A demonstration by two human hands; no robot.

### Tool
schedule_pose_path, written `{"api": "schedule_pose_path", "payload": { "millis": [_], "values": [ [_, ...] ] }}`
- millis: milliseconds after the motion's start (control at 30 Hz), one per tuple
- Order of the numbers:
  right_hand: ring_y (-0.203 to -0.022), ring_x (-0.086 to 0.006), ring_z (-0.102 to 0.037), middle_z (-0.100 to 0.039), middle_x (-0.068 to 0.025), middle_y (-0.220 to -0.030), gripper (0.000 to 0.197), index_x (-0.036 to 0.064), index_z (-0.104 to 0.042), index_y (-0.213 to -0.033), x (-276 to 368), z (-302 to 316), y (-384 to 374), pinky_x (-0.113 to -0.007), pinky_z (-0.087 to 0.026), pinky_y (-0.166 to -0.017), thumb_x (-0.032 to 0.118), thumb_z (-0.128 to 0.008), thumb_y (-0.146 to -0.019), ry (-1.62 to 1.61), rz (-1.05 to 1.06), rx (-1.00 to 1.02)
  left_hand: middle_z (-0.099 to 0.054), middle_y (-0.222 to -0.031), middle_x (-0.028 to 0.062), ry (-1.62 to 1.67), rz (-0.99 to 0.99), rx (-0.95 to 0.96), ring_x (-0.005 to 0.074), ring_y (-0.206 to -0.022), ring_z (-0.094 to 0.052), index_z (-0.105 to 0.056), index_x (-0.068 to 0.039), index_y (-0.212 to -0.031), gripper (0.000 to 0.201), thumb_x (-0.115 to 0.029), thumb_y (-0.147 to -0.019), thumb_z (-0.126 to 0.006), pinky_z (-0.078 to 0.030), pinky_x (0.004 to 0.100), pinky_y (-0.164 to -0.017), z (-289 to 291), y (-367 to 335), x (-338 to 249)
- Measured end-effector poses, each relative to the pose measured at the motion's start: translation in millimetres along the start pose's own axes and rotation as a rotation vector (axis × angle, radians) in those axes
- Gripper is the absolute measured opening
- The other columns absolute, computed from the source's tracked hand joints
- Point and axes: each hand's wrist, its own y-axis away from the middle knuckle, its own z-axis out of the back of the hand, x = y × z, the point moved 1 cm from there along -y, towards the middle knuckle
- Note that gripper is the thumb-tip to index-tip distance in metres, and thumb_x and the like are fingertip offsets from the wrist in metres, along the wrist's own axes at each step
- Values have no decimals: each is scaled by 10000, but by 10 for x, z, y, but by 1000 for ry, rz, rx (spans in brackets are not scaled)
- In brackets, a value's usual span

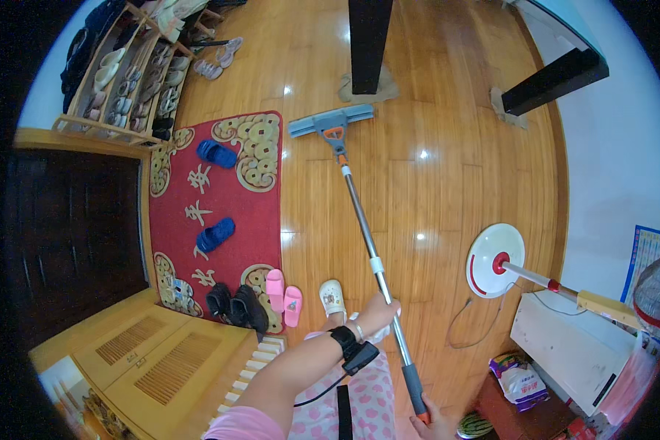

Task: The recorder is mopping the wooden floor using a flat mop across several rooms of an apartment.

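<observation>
A sponge mop [364, 224] with a silver pole and a wide grey head reaches across the wooden floor away from me. Its head lies on the boards by the red mat's far right corner, an orange lever at its centre. My left hand [376, 315] is closed around the lower middle of the pole. Close to my body, my right hand [431, 423] wraps the dark grey grip at the pole's end, partly cut off by the lower edge. A band with a small black device sits on my left wrist.
Blue slippers [216, 154] and black shoes [247, 308] lie on the red mat [249, 213], pink slippers [292, 306] at its edge. A shoe rack [125, 92] stands far left. Black table legs [367, 48] rise ahead. Right are a fan's round base [482, 246], its cord and a white box [565, 345].
</observation>
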Motion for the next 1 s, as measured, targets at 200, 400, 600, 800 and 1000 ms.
{"api": "schedule_pose_path", "payload": {
  "millis": [200, 400, 600, 800, 1000],
  "values": [
    [-551, -198, -456, -472, -79, -628, 535, 98, -429, -1309, 361, -208, -271, -334, -421, -537, 132, -663, -830, -186, -6, 85, -583, -648, 131, -173, 32, -15, 230, -611, -603, -541, 49, -762, 255, -200, -818, -548, -460, 378, -527, 568, -67, -143],
    [-695, -234, -587, -605, -139, -786, 537, 82, -410, -1326, 653, -266, -458, -346, -484, -655, 122, -641, -842, -74, -142, 199, -592, -660, 160, -202, 53, -107, 254, -616, -613, -521, 52, -797, 270, -213, -811, -569, -468, 377, -528, 835, -160, -175],
    [-633, -218, -579, -593, -133, -710, 575, 126, -384, -1364, 538, -446, -435, -331, -484, -618, 146, -633, -846, -54, 72, 8, -577, -699, 169, -223, 53, -139, 281, -663, -606, -464, 48, -856, 307, -236, -814, -572, -469, 396, -576, 881, -93, -211],
    [-505, -208, -502, -496, -75, -582, 571, 121, -405, -1349, 610, -414, -587, -342, -427, -499, 138, -632, -825, 74, -113, 159, -592, -854, 187, -170, 206, 56, 254, -782, -600, -483, 89, -1016, 397, -237, -813, -582, -474, 393, -665, 1104, -306, -414],
    [-530, -266, -543, -533, -118, -620, 561, 136, -406, -1347, 686, -100, -468, -369, -451, -524, 167, -624, -831, 67, -92, 207, -540, -718, 102, -96, -99, -113, 217, -704, -573, -502, 21, -857, 197, -170, -828, -541, -456, 378, -642, 912, -65, -523]
  ]
}}
